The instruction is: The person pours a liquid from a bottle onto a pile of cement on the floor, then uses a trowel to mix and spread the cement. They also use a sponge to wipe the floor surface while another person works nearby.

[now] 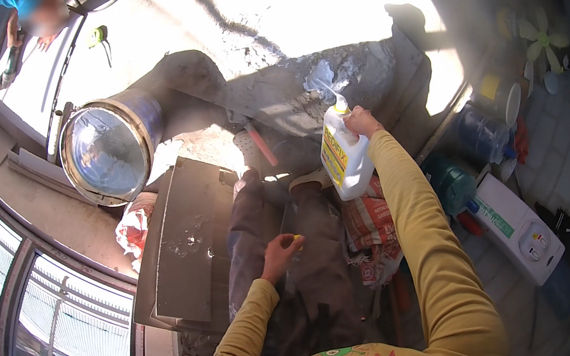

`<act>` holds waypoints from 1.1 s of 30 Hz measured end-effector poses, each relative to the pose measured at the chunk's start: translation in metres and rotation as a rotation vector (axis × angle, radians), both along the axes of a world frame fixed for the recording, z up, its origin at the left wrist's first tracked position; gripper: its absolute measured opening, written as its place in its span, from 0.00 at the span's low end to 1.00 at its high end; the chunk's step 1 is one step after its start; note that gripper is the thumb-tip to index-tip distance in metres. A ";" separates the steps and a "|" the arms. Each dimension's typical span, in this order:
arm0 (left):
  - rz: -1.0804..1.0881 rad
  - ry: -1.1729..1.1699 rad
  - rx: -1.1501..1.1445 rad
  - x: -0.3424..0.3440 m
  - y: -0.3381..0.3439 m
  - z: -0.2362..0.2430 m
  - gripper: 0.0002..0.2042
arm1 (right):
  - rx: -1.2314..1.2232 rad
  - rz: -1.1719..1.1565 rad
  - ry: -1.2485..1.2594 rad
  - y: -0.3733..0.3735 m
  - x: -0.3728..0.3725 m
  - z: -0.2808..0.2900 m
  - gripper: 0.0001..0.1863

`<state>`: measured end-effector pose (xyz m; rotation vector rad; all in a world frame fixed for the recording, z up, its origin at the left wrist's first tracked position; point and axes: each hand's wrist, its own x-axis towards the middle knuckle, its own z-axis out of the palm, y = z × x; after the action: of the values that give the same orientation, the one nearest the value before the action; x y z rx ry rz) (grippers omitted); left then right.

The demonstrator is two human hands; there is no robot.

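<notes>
My right hand grips the handle of a white plastic jug with a yellow label, tilted away from me. A white stream runs from its spout onto a white wet patch on a grey, crusted heap. My left hand is closed on a small yellow cap, low over my legs, with its fingertips round it.
At left are a round bucket, a board and a white-red bag. Printed sacks, bottles, a white appliance and a fan crowd the right. Another person is at top left.
</notes>
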<state>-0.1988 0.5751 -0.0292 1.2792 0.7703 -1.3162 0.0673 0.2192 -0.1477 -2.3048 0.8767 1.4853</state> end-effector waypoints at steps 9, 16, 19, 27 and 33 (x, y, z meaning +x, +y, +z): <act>0.070 0.034 -0.026 0.003 0.007 0.000 0.19 | 0.039 0.198 0.026 0.046 0.029 -0.024 0.24; 0.082 0.015 0.005 0.006 0.009 0.000 0.22 | 0.016 0.206 -0.021 0.080 0.074 -0.018 0.23; 0.064 0.003 0.033 0.010 0.011 0.002 0.23 | 0.019 0.163 0.005 0.091 0.103 -0.005 0.19; 0.099 0.010 0.024 0.024 0.014 0.005 0.25 | -0.010 0.316 -0.058 0.106 0.172 0.016 0.15; 0.117 0.034 0.023 0.034 0.015 0.006 0.29 | -0.075 0.417 -0.202 0.116 0.201 0.037 0.33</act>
<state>-0.1651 0.5900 -0.0231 1.2134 0.8735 -1.2410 0.2681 0.3353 -0.1108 -2.7577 0.4201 1.3445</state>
